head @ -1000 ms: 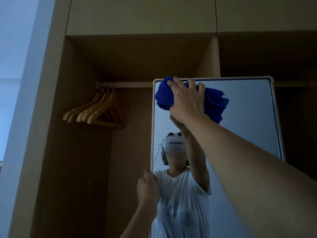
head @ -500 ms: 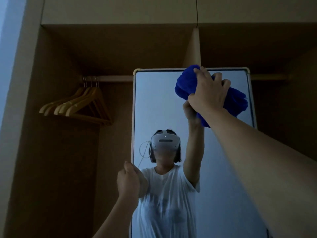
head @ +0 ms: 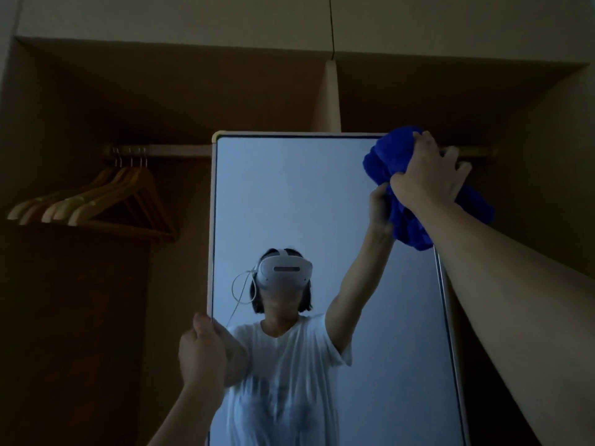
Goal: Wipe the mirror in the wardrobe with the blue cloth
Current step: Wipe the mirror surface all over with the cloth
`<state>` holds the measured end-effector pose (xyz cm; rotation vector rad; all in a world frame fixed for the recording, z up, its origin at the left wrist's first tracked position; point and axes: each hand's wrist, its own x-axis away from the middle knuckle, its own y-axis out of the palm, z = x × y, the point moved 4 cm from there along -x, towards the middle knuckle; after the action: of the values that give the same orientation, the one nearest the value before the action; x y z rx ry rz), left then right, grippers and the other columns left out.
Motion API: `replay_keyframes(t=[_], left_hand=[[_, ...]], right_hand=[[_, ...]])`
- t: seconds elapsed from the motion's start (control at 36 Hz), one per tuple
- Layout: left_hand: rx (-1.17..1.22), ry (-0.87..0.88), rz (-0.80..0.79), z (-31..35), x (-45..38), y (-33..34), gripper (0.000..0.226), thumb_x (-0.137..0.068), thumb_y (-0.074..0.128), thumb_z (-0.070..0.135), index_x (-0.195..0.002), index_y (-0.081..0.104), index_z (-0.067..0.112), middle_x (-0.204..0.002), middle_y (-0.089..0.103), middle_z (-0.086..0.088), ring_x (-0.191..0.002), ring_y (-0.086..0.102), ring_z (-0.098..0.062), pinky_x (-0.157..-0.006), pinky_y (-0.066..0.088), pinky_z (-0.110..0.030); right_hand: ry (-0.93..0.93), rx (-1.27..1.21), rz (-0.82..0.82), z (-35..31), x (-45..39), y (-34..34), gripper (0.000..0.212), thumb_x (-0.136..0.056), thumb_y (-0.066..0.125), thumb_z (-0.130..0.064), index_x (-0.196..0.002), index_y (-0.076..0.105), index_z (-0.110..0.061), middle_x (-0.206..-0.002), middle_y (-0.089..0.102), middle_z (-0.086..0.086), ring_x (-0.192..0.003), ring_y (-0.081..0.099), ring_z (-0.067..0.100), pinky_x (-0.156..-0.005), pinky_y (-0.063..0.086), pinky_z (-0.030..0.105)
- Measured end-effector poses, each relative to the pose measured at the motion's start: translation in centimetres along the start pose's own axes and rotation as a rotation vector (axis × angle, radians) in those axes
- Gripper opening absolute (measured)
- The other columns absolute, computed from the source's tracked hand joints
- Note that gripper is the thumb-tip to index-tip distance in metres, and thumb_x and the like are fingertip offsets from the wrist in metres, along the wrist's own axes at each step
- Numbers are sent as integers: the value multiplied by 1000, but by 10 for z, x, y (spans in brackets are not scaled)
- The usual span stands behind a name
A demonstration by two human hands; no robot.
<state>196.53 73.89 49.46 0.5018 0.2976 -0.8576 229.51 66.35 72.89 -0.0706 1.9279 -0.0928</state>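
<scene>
A tall mirror [head: 306,194] with a pale frame stands inside the dim wooden wardrobe. My right hand [head: 428,175] grips a bunched blue cloth [head: 386,159] and presses it against the mirror's top right corner. The cloth hangs past the right frame edge. My left hand [head: 201,352] grips the mirror's left frame edge about halfway down. The glass reflects a person in a white shirt wearing a headset, with one arm raised.
Several wooden hangers [head: 96,204] hang on a rail [head: 167,150] to the left of the mirror. A vertical divider panel [head: 329,98] stands behind the mirror's top. Closed upper cabinet doors [head: 193,17] run above the wardrobe opening.
My right hand has swept the blue cloth along the mirror's top edge from the left corner to the right corner. My left hand has kept its hold on the left frame.
</scene>
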Motion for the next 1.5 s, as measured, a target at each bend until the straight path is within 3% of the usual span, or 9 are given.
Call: replay_keyframes(t=[0.25,0.61,0.81,0.89,1.0,1.17,1.36,1.5], left_hand=[[13,0,-20,2,4,-1,41,-92,29,29,-64,51,8,-61,50,-15,-61,51,-25,-58,40,-34],[20,19,-10,15,16,-6,37,-90,29,26,-59,45,13,-60,48,-10,-55,44,-21,-55,36,-29],[-2,-36,-22,16,18,-7,36,-92,28,33,-65,45,17,-69,51,-10,-65,47,-25,-73,42,-41],[14,-41,-35,17,19,-8,35,-92,28,34,-64,44,19,-66,50,-7,-62,45,-21,-66,40,-37],[34,-30,-49,19,22,-8,41,-94,27,33,-59,42,17,-47,51,-3,-53,43,-20,-54,35,-29],[14,-45,-73,16,20,-9,39,-93,27,33,-64,45,15,-66,49,-10,-61,45,-22,-63,37,-36],[19,-67,-75,15,21,-9,39,-96,26,37,-67,44,17,-70,50,-9,-63,46,-19,-68,37,-37],[14,-59,-78,17,20,-9,40,-94,27,32,-66,47,12,-67,49,-12,-63,47,-24,-67,39,-36]], right_hand=[[-5,-54,102,14,32,6,62,-81,61,-26,-138,38,-17,-145,39,3,-119,41,32,-94,31,48],[70,-78,69,39,119,16,72,-76,63,-22,-142,35,-18,-149,36,0,-123,40,28,-98,31,49],[108,-88,45,28,156,20,75,-71,65,-21,-141,37,-15,-148,38,0,-120,43,27,-97,33,48],[58,-99,33,16,166,21,77,-68,66,-21,-140,39,-14,-146,41,1,-117,45,28,-96,33,49],[0,-98,15,3,175,22,79,-67,69,-22,-139,40,-14,-145,42,2,-114,46,27,-94,35,48],[-122,-119,-16,-20,184,20,78,-66,68,-26,-138,43,-12,-145,43,5,-114,49,29,-93,38,49],[-311,-140,-25,-60,210,18,76,-65,69,-30,-136,48,-12,-144,46,4,-112,52,27,-91,41,47],[-538,-152,-86,-79,226,18,70,-74,53,-36,-139,44,-13,-147,40,3,-113,50,26,-88,41,45]])
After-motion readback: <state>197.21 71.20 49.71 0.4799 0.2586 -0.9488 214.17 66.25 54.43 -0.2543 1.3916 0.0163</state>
